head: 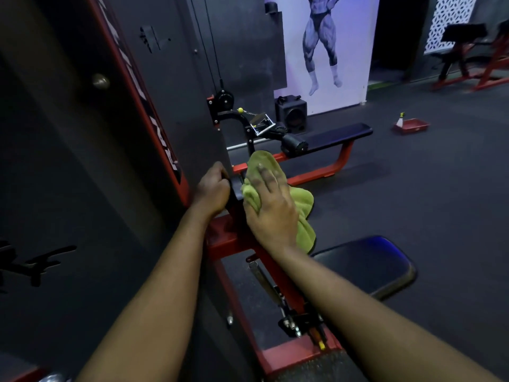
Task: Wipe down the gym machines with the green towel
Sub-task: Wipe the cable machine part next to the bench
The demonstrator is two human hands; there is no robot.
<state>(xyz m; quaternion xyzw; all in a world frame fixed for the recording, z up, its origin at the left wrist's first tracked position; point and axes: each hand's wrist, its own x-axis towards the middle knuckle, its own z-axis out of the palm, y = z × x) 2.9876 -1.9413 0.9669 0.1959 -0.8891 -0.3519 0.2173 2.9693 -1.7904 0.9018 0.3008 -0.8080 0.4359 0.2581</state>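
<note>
You have one view only, from the wide-angle camera on your head, so no second view shares the scene. It faces forward and steeply down along both forearms, which rise from the bottom edge. They end near mid-frame, close to the lens. There your left hand (212, 188) grips a black post (234, 190) and your right hand (271, 208) lies flat on the green towel (304, 205). Left of your left fingers (220, 168), the dark machine panel (91, 150) fills that side. Beyond your right fingers (265, 177) the view reaches a flat bench (336, 135), then a red tray (411, 126) far off on the floor. Nearer you than those fingers, to their right, sits a black seat pad (369, 264).
</note>
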